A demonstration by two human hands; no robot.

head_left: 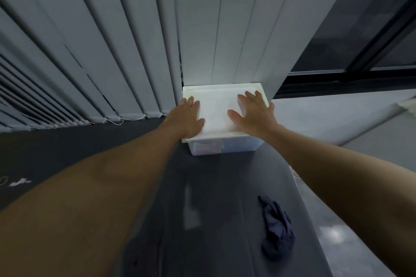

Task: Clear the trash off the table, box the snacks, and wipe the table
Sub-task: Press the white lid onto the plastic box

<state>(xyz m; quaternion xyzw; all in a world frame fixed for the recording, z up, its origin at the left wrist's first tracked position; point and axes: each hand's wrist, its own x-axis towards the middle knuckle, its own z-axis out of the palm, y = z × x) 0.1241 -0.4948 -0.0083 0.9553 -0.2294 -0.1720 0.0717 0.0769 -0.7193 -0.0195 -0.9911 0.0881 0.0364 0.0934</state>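
I saw blinds [112,51] behind the box [225,148], a cloth [278,231] nearer on the table [213,186], and the left hand [186,119] and right hand [254,114] lying flat-fingered on its lid [216,108].

Grey vertical blinds [112,40], beaded chain [114,122] along their lower ends, dark window frame [360,74] at right, pale floor [333,234] below.

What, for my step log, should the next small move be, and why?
Probably lift the right hand off the lid and take the cloth to wipe. It and the left hand lie flat on the lid, the box looks closed, and the cloth sits crumpled on the table.
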